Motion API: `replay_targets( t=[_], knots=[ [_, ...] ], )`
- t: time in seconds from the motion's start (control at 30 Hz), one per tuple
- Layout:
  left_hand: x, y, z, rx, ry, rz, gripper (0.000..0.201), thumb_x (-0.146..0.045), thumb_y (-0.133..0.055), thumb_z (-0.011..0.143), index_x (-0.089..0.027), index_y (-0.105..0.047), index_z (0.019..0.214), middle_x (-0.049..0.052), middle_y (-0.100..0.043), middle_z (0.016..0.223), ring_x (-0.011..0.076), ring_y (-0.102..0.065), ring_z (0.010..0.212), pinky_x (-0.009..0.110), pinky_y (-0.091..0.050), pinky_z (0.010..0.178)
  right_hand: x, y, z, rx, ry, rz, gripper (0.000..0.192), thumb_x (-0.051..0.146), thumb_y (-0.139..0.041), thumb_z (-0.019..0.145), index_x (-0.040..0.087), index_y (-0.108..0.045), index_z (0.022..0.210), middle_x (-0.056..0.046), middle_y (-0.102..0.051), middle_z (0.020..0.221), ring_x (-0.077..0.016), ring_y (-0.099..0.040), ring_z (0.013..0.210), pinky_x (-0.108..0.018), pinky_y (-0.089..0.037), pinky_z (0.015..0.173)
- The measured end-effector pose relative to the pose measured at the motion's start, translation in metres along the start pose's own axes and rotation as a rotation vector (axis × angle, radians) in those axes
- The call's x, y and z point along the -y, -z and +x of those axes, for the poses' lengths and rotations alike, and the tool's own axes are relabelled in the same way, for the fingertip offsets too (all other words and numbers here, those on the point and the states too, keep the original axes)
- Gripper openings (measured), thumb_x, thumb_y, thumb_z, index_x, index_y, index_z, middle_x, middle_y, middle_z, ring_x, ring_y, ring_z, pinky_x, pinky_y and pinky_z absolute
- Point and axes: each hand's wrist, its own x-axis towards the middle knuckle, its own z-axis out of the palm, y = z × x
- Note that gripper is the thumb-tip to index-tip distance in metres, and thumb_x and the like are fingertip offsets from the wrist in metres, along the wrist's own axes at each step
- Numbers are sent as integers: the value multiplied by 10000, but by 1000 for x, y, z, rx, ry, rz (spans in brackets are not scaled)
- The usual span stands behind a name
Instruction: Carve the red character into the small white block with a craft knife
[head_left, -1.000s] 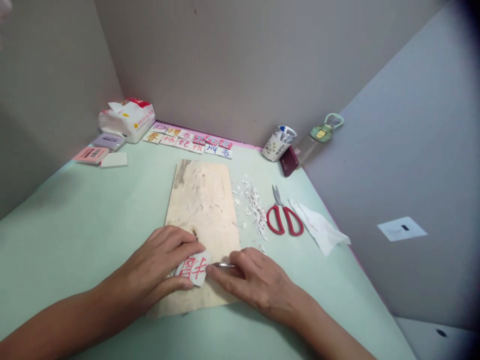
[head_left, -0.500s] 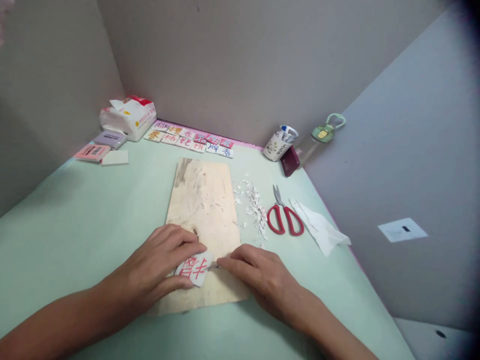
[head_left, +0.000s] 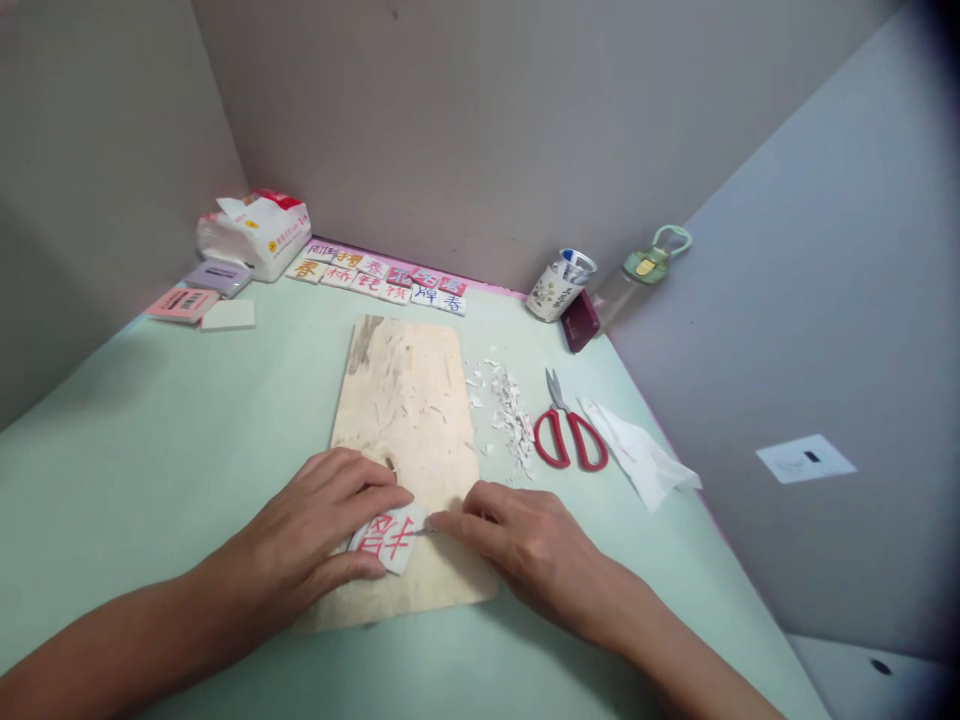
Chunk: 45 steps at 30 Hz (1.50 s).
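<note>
On the lower part of a wooden board (head_left: 420,400) lies a small white block (head_left: 388,538) with a red written character. My left hand (head_left: 330,525) is closed on it, thumb at the near edge and fingers along the far edge. My right hand (head_left: 517,535) pinches a slim tool, most of which is hidden in the fingers. Only its thin metal tip (head_left: 424,530) shows, at the right edge of the block; whether it cuts in I cannot tell. White shavings (head_left: 514,410) are piled right of the board, beside red-handled scissors (head_left: 557,405).
Several lettered tiles (head_left: 375,280) line the back edge. A tissue pack (head_left: 259,235) and small packets (head_left: 184,305) occupy the back left. At right are a can (head_left: 555,290), a dark red box (head_left: 581,322), a bottle (head_left: 649,265) and a crumpled tissue (head_left: 641,455). Walls enclose the table.
My right hand has moved slightly up and left, bringing the tool tip closer to the block's right edge. My left hand and the block stay in place.
</note>
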Motion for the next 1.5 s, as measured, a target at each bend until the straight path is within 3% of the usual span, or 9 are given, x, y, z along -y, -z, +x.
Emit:
replay_targets(
  t=[0.27, 0.6, 0.8, 1.0, 1.17, 1.3, 1.5],
  knots=[
    [-1, -2, 0, -14, -15, -25, 290, -474, -496, 1114, -342, -581, 1358, 28, -645, 1230, 257, -555, 1174, 374, -403, 1042, 0, 10, 6, 81, 39, -62, 285, 62, -494, 1067, 191, -702, 1214, -1, -610, 802, -156, -498, 635, -299, -315, 548],
    [4, -4, 0, 1, -57, -14, 308, -470, -501, 1115, -323, -568, 1378, 25, -622, 1258, 256, -529, 1193, 355, -363, 1053, -6, 25, 20, 300, 15, 45, 389, -8, -528, 997, 229, -698, 1255, -4, -640, 896, -142, -525, 682, -303, -267, 560],
    [5, -4, -1, 6, -65, -17, 301, -437, -511, 1116, -321, -562, 1389, 24, -616, 1251, 254, -524, 1186, 352, -347, 1056, -7, 32, 28, 362, 7, 69, 378, -41, -534, 960, 220, -709, 1170, 4, -633, 893, -130, -516, 677, -294, -278, 564],
    [5, -2, 1, 19, -58, -26, 294, -432, -526, 1113, -309, -568, 1376, 24, -617, 1253, 252, -522, 1195, 348, -351, 1057, 9, 19, 16, 186, 49, -105, 159, 72, -557, 1045, 168, -685, 1043, -5, -632, 836, -170, -504, 658, -333, -302, 539],
    [4, -2, 1, 18, -60, -17, 312, -476, -504, 1114, -310, -571, 1370, 25, -621, 1253, 252, -526, 1204, 352, -340, 1073, 22, 5, 0, -56, 178, -273, 246, 67, -460, 1074, 51, -678, 1186, -53, -664, 848, -213, -545, 699, -354, -395, 556],
    [4, -2, 0, 21, -56, -23, 320, -479, -488, 1119, -310, -572, 1377, 27, -625, 1254, 250, -531, 1204, 352, -350, 1074, 19, -1, -5, -89, 174, -280, 308, 55, -391, 1093, 7, -647, 1258, -62, -668, 845, -211, -554, 697, -346, -416, 561],
    [3, -2, 1, 8, -29, -33, 359, -546, -483, 1104, -328, -587, 1370, 22, -639, 1252, 254, -549, 1182, 360, -384, 1052, 4, -1, -7, -100, 53, -105, 372, 99, -331, 1134, 114, -701, 1103, -28, -633, 786, -176, -517, 622, -318, -356, 536]
  ],
)
